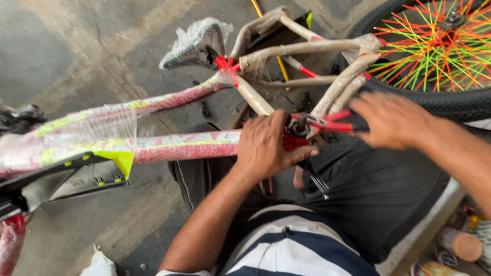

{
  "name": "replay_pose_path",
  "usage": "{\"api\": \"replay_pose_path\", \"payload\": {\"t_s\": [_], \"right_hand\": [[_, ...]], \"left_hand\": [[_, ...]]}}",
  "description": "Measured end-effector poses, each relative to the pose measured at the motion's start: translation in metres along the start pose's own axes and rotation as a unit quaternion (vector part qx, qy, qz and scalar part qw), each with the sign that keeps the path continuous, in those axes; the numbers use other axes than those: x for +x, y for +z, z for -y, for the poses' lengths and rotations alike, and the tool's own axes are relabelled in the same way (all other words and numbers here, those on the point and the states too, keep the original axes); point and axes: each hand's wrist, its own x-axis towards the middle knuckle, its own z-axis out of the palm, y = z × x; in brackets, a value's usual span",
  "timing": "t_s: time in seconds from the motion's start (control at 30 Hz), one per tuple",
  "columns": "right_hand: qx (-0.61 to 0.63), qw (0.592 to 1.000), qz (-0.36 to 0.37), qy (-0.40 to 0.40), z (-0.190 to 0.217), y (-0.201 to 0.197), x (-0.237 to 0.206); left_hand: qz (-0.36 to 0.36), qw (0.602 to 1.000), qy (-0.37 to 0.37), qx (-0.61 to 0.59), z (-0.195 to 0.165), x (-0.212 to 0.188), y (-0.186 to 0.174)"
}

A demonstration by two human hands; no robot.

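While wheel crowds right: left hand clamped on frame, right hand open.

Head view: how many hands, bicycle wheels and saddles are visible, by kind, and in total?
Person's bare hands: 2, left hand and right hand
Black-tyred wheel with orange and green spokes: 1
Plastic-wrapped black saddle: 1
Total: 4

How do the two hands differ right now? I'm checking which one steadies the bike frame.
The left hand is closed around the red frame joint; the right hand is open, fingers spread, and lies blurred over the red stays near the wheel. The left hand sits at the picture's middle, the right hand further right. Both are bare and at the wrapped frame.
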Motion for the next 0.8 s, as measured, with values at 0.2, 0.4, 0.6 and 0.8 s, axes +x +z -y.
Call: {"api": "replay_pose_path", "payload": {"t_s": [0.2, 0.4, 0.6, 0.8], "right_hand": [[-0.068, 0.979, 0.142, 0.129, -0.01, 0.047, -0.052], [0.083, 0.996, 0.025, -0.017, -0.087, 0.104, 0.016], [0.063, 0.996, 0.046, -0.048, -0.094, 0.12, 0.0], [0.096, 0.98, -0.087, -0.148, -0.104, 0.124, 0.02]], "left_hand": [[-0.018, 0.999, 0.04, -0.011, -0.004, 0.003, 0.006], [-0.008, 1.0, -0.005, 0.009, -0.005, 0.002, -0.002], [-0.009, 1.0, 0.005, -0.004, -0.017, 0.003, -0.004], [-0.021, 1.0, 0.018, 0.013, -0.02, 0.001, -0.01]]}}
